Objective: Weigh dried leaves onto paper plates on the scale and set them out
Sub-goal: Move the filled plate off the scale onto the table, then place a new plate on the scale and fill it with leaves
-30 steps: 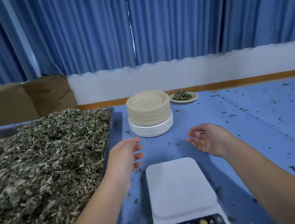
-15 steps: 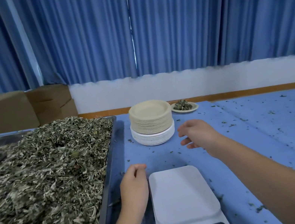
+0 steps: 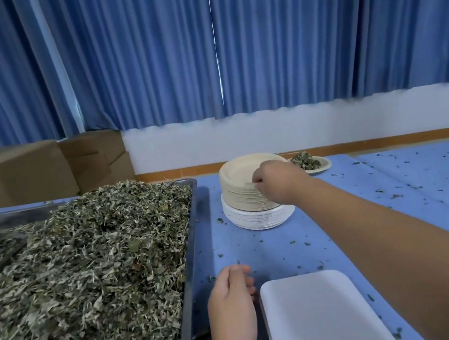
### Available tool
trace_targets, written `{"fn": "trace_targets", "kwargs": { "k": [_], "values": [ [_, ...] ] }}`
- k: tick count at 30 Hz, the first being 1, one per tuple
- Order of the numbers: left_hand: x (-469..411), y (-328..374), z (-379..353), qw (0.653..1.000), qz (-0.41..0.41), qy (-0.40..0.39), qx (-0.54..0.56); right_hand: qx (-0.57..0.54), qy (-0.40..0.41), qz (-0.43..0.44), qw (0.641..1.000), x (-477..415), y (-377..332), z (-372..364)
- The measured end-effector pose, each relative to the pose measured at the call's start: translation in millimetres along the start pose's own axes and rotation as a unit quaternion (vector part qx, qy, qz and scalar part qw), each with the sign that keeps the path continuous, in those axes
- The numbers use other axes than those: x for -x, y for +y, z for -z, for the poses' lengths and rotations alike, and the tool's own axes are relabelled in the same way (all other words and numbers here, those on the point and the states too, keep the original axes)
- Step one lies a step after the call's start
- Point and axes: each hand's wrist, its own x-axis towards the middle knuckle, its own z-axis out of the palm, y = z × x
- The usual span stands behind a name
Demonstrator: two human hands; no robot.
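Beige paper plates, shallow and round with ribbed rims, sit in a tight stack (image 3: 241,194) on top of a shorter stack of white plates (image 3: 259,219), toward the far middle of the table. The right hand (image 3: 278,183) reaches over this pile, its fingers curled down and pinching the near rim of the top plate (image 3: 239,168). Just behind the hand, a single beige plate (image 3: 325,165) lies on the table holding a small heap of dried leaves (image 3: 304,160). Nearer the person, the scale (image 3: 318,318) shows only its smooth white weighing platform, a rounded rectangle with nothing on it; its display is out of view. The left hand (image 3: 232,303) hangs just beside the platform's left edge, between it and the tray, fingers loosely curled and holding nothing. The metal tray (image 3: 193,262), with a dull grey raised rim, is heaped high with a loose bulk pile of leaves (image 3: 85,269), grey-green, thin and crumpled. Bits of leaf are scattered over the blue table cover (image 3: 414,184). Brown cardboard boxes (image 3: 8,178) stand at the far left, and pleated blue curtains (image 3: 298,36) hang above a white wall strip.
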Motion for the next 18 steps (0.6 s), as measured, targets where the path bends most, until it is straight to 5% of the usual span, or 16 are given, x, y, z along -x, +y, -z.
{"fn": "trace_targets", "kwargs": {
  "k": [9,18],
  "values": [
    [2,-2,0,1.000,-0.008,-0.003,-0.014,-0.065,0.015,-0.005,0.998,-1,7,6],
    [4,-1,0,1.000,-0.005,-0.004,-0.013,0.023,0.029,0.018,0.999,-8,13,20]
  ]
}}
